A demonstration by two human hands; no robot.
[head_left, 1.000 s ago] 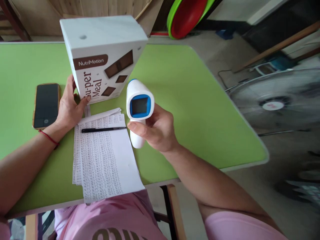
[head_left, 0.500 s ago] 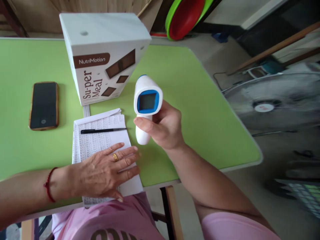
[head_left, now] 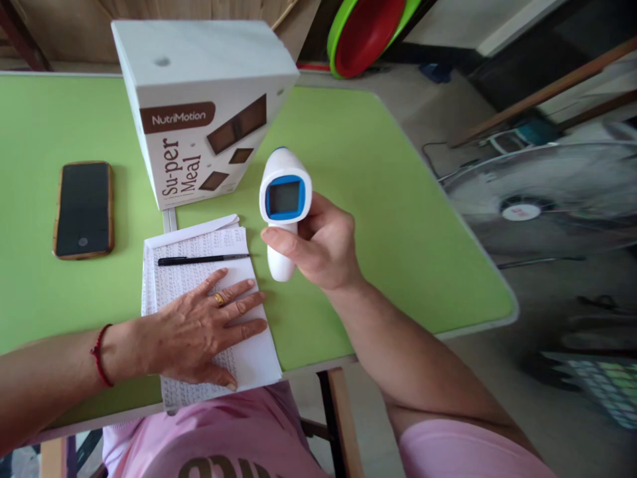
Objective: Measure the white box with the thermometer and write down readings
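Observation:
My right hand (head_left: 326, 245) is wrapped round the handle of a white infrared thermometer (head_left: 281, 255), held upright above the table. Its blue-framed screen (head_left: 285, 198) faces me and looks dark, with no reading that I can make out. Flat on a stack of handwritten papers (head_left: 259, 358) lies my left hand (head_left: 204, 328), fingers spread, a gold ring on one of them. A black pen (head_left: 202, 259) rests across the upper part of the papers, just beyond my left fingertips.
A white NutriMotion box (head_left: 204, 60) stands on the green table (head_left: 398, 245) behind the papers. To the left lies a smartphone (head_left: 83, 209) in a brown case. A fan (head_left: 522, 209) stands past the table's right edge, and red and green basins (head_left: 365, 40) lean at the back.
My left hand has shifted slightly left and settled with fingers more spread on the papers. The thermometer in my right hand has moved a little left and up.

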